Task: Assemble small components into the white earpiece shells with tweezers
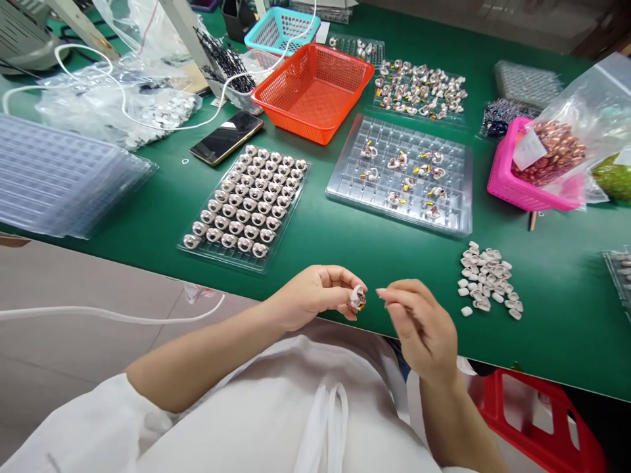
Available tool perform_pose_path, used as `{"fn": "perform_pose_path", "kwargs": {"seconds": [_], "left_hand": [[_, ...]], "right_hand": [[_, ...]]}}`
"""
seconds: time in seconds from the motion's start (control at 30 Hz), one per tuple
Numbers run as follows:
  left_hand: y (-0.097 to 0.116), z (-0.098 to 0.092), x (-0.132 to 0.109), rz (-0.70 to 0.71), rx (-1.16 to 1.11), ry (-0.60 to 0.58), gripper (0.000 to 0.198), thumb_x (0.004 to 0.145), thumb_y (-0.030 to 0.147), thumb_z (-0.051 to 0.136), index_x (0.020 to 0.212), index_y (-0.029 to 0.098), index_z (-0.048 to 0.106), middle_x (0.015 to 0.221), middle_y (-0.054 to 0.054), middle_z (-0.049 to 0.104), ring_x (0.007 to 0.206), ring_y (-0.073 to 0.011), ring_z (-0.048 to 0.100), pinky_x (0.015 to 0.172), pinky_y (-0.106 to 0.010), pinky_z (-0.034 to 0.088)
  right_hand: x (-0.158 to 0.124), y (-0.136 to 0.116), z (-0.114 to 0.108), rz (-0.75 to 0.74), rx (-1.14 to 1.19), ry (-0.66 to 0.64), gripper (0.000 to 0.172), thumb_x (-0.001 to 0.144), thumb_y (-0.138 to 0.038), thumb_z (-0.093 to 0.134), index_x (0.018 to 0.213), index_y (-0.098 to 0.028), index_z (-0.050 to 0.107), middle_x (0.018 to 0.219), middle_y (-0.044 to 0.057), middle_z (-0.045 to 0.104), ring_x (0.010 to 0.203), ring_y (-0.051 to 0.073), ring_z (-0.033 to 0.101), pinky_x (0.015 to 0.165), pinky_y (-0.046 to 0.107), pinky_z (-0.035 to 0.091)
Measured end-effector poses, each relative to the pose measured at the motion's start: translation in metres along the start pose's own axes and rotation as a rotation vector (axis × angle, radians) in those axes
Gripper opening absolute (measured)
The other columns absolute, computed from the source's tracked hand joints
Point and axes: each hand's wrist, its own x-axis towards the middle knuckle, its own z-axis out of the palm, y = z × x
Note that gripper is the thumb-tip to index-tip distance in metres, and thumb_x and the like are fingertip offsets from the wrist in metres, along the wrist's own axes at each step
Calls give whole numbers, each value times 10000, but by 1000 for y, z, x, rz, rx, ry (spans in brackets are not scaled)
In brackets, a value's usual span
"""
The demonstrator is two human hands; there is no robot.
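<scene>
My left hand (315,297) pinches a small white earbud shell (357,297) between thumb and fingers above the table's front edge. Dark and yellow bits show inside its open side. Just to the right, my right hand (424,328) has its thumb and forefinger pressed together, apart from the shell. Whatever those fingertips hold, if anything, is too small to make out. Past my hands lies a clear tray of pale earbud shells (242,205) in rows. A stack of clear trays (345,177) carries several open shells with yellow parts. White caps (486,279) lie piled at the right.
An orange basket (315,98) and a blue basket (256,41) stand at the back. A phone (225,138) lies left of centre, near stacked clear trays (59,177). At the right, a pink basket (503,177) holds bagged copper-coloured parts (557,151). White cables cross the left side.
</scene>
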Motion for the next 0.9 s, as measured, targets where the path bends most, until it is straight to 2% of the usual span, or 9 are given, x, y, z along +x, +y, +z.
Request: {"fn": "perform_pose_path", "kwargs": {"seconds": [0.1, 0.17, 0.27, 0.33, 0.4, 0.53, 0.6, 0.73, 0.9], "left_hand": [[-1, 4, -1, 48, 37, 43, 230, 737, 242, 842, 930, 137, 776, 767, -15, 738, 623, -114, 672, 655, -256, 574], [0, 6, -2, 71, 66, 55, 204, 751, 237, 820, 921, 132, 774, 780, -17, 740, 625, -117, 679, 656, -254, 572], [2, 9, -3, 122, 99, 66, 144, 753, 209, 797, 864, 128, 755, 751, -6, 727, 616, -115, 678, 661, -250, 574], [3, 11, -4, 158, 121, 87, 132, 755, 189, 784, 866, 129, 745, 749, -5, 731, 624, -111, 677, 669, -243, 580], [2, 13, -4, 188, 136, 118, 138, 755, 177, 778, 879, 129, 741, 759, -6, 737, 638, -107, 678, 678, -234, 589], [-4, 17, -6, 241, 159, 158, 154, 745, 171, 780, 887, 135, 734, 741, 3, 729, 649, -106, 676, 668, -224, 602], [-7, 20, -7, 266, 193, 168, 161, 742, 175, 778, 893, 137, 733, 736, 2, 730, 649, -112, 679, 661, -225, 604], [-8, 23, -9, 301, 254, 194, 162, 758, 203, 765, 903, 140, 731, 745, -13, 740, 656, -130, 693, 669, -244, 616], [-7, 23, -10, 317, 242, 187, 168, 767, 224, 758, 910, 142, 730, 750, -18, 741, 675, -136, 698, 690, -256, 635]], "right_hand": [[-12, 4, 4, 152, -28, 217, 280, 1020, -198, 481, 1165, -266, 711, 1146, 86, 639, 1051, 228, 635, 814, 368, 552], [-18, 9, 6, 184, -126, 280, 270, 1019, -257, 502, 1165, -272, 729, 1173, 95, 611, 1102, 254, 617, 846, 406, 556], [-28, 18, 5, 243, -231, 213, 247, 995, -272, 569, 1176, -275, 738, 1075, 79, 595, 963, 218, 640, 727, 354, 569], [-34, 19, 2, 283, -186, 156, 237, 987, -236, 590, 1172, -273, 734, 1026, 67, 620, 880, 192, 654, 665, 324, 575], [-38, 15, 1, 314, -75, 186, 234, 984, -193, 593, 1152, -274, 733, 1015, 62, 657, 890, 193, 679, 668, 321, 606], [-39, -3, 9, 275, 197, 410, 254, 968, -127, 594, 1115, -273, 741, 1071, 62, 675, 915, 206, 735, 761, 384, 676], [-37, -11, 18, 213, 284, 476, 272, 958, -120, 603, 1141, -273, 733, 1095, 69, 682, 892, 209, 749, 760, 409, 691], [-34, -16, 35, 139, 332, 496, 300, 942, -140, 639, 1183, -301, 716, 1068, 73, 721, 915, 229, 750, 726, 420, 702], [-34, -13, 41, 135, 327, 479, 313, 947, -125, 628, 1189, -307, 705, 1090, 70, 725, 920, 217, 751, 753, 408, 697]]}}
